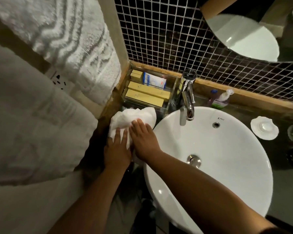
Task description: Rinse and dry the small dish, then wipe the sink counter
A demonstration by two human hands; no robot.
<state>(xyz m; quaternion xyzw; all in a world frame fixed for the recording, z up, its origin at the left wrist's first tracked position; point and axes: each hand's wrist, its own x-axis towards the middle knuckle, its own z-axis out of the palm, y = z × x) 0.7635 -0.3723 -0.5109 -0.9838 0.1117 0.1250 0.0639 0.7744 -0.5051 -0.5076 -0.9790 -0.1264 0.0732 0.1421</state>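
Two hands, side by side and touching. Left hand (117,149) flat, palm down, fingers stretched out, pressing on one white cloth (134,119). Right hand (143,140) also flat and palm down on the same cloth, fingers together, not clenched, wrist over the rim of the basin. Cloth crumpled on the dark counter (284,181), in the corner between the wall and the left side of the one round white basin (218,149).

Behind the cloth, one clear tray (166,108) against the tiled wall, holding three long yellow boxes (147,94), one small yellow box at the back, and one white-and-blue packet (154,80) standing upright. Next to the tray, one chrome tap (187,95), spout over the basin. In the basin, one round metal drain (194,160) and one small overflow hole near the back rim.

One small white dish (264,127) with a wavy edge lying on the counter to the right of the basin, well apart from both hands. Behind the tap, one small bottle (224,98), too blurred to read.

On the left wall, white towels (61,43) hanging, and one socket (58,81) below them.
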